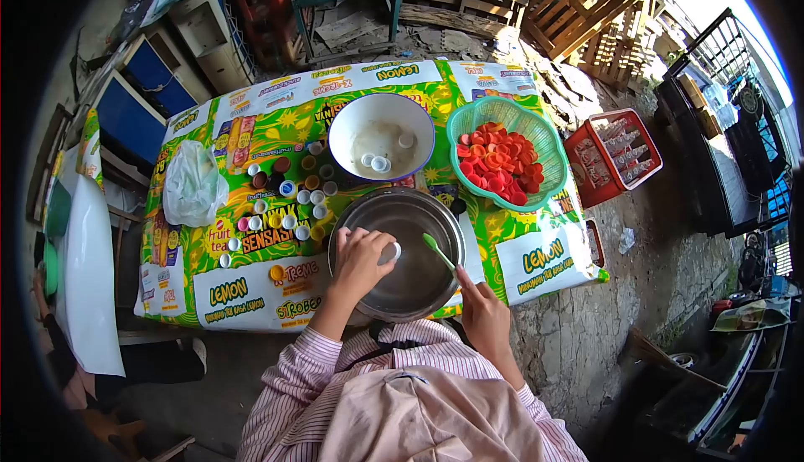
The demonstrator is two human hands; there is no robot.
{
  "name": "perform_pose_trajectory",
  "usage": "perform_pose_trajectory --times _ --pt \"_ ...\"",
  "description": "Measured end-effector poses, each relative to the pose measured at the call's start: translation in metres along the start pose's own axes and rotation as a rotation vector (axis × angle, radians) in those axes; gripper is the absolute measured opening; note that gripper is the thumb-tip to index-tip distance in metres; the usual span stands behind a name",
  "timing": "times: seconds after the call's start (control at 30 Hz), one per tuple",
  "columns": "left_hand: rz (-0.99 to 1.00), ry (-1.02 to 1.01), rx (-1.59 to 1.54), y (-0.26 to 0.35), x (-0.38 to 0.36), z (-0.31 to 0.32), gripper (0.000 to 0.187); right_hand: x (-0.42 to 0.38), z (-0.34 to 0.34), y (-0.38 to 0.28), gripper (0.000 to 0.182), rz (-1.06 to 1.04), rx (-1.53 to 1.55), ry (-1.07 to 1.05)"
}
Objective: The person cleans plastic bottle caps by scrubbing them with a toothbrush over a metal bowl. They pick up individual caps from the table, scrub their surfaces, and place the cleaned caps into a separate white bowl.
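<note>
The person's right hand (484, 313) angled in from the near right, fingers closed round the handle of a green brush (437, 250), its head tilted up over the metal basin (410, 276). The left hand (363, 259) arched palm-down over the basin's left side, fingers curled and thumb pinching a white cap (390, 253). Beyond sat a white bowl (381, 118), with a green basket (463, 127) of red caps (498, 160) to its right.

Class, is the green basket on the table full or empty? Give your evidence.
Partly full: red caps cover the basket's base.
</note>
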State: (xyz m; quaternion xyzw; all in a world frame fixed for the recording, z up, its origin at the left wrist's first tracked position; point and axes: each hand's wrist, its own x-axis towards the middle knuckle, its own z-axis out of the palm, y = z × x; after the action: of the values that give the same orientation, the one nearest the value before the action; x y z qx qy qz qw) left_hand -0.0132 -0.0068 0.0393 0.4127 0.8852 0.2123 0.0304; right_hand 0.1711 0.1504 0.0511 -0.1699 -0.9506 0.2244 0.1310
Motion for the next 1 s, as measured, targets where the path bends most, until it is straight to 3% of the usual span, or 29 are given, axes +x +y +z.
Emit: perform_pose_trajectory --times 0.03,0.23,0.3,0.33,0.37,0.47,0.57,0.6,0.73,0.8,0.9,1.0 --pt "0.026 -0.078 0.018 -0.009 -0.004 0.006 0.029 -0.004 0.005 0.002 0.049 0.03 -0.114 -0.108" --pt "0.095 0.209 -0.231 0.021 -0.005 -0.026 0.03 -0.011 -0.012 -0.019 0.049 0.041 0.092 0.093" --pt "0.059 0.011 -0.075 0.003 -0.008 -0.001 0.032 -0.011 -0.001 -0.018 0.049 0.071 0.054 0.043" --pt "0.1 -0.149 0.065 -0.006 -0.012 -0.001 0.034 -0.011 -0.001 -0.019 0.049 0.136 -0.083 -0.127" --pt "0.103 -0.14 0.066 -0.007 -0.012 0.002 0.034 -0.008 -0.003 -0.02 0.049 0.132 -0.087 -0.12" --pt "0.037 0.183 -0.37 0.017 -0.014 -0.026 0.036 -0.015 -0.009 -0.025 0.046 0.066 0.113 0.145" --pt "0.049 0.066 -0.363 -0.013 -0.011 0.005 0.038 -0.016 0.008 -0.016 0.045 0.145 -0.056 -0.024" --pt "0.167 0.106 -0.235 -0.017 -0.011 0.003 0.038 -0.017 0.008 -0.014 0.046 0.109 -0.108 -0.104" --pt "0.01 0.063 -0.546 -0.016 -0.019 0.0 0.035 -0.019 0.004 -0.023 0.044 0.082 0.144 0.14" --pt "0.003 0.129 -0.933 -0.018 -0.02 0.006 0.04 -0.022 0.013 -0.019 0.045 0.103 0.092 0.095" --pt "0.005 0.178 -1.101 -0.014 -0.021 0.007 0.046 -0.023 0.016 -0.02 0.047 0.119 0.097 0.071" --pt "0.012 0.174 -1.023 -0.01 -0.019 -0.005 0.055 -0.022 0.018 -0.02 0.047 0.124 0.153 0.105"
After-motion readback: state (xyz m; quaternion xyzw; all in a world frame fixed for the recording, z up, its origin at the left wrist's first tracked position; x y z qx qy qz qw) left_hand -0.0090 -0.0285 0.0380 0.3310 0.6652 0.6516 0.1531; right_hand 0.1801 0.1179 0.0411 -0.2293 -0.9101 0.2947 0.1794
